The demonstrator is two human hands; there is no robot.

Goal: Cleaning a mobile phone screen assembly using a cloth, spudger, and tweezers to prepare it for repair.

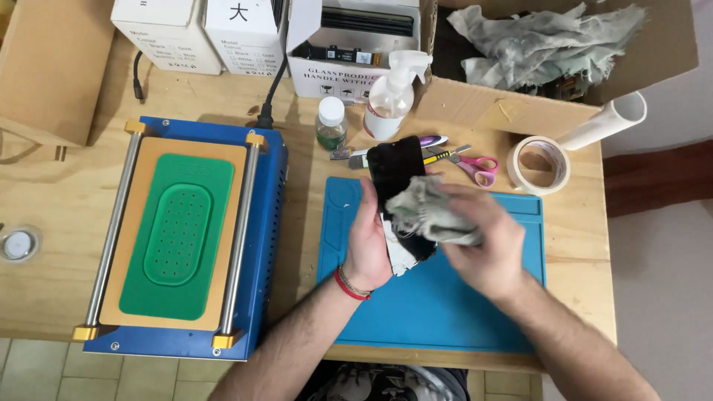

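Right hand (483, 249) pinches grey cloth (429, 212) against black phone (397, 174); left hand (369, 241) clasps phone edge above blue mat (445, 304); mat front bare.

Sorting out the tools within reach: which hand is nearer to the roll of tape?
Right. The right hand, pressing a grey cloth on the black phone, sits just below-left of the roll of tape. The left hand holds the phone farther left.

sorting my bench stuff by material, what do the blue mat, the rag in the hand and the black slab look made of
Blue mat: likely silicone or rubber, matte, with moulded recesses. Rag, held by the right hand: woven cloth, greyish, frayed and crumpled. Black slab, held by the left hand: probably glass, glossy.
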